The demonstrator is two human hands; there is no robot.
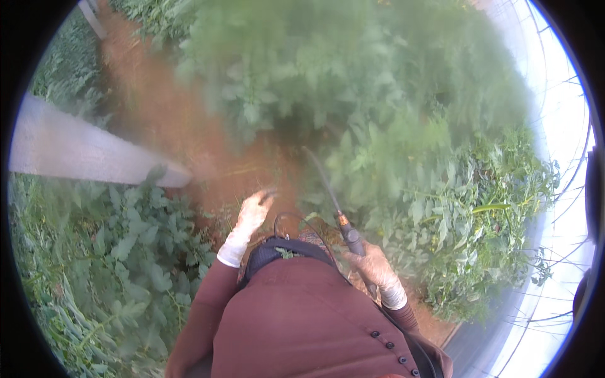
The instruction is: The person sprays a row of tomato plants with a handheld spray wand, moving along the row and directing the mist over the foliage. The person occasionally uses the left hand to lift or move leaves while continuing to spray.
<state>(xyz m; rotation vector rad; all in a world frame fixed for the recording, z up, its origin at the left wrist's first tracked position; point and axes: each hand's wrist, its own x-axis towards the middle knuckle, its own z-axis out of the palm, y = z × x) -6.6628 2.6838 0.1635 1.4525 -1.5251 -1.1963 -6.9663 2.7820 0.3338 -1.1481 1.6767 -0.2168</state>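
My right hand (pixel 371 263), in a thin whitish glove, is closed around the dark handle of a spray wand (pixel 352 236). A brass-coloured collar joins the handle to a thin metal tube that points up and to the left, its tip among leaves. A thin dark hose (pixel 295 215) curves in front of my waist. My left hand (pixel 255 208), gloved the same way, is held out over the soil path; its fingertips are blurred, and whether it holds something small cannot be told. A dark pouch (pixel 279 248) with a small green leaf on it sits at my waist.
Dense leafy plants, likely tomato, stand ahead and right (pixel 378 94) and at the lower left (pixel 123 255). A pale concrete post (pixel 104 151) juts in from the left. Reddish soil (pixel 160 113) runs between the rows. A white plastic sheet wall (pixel 557 141) curves along the right.
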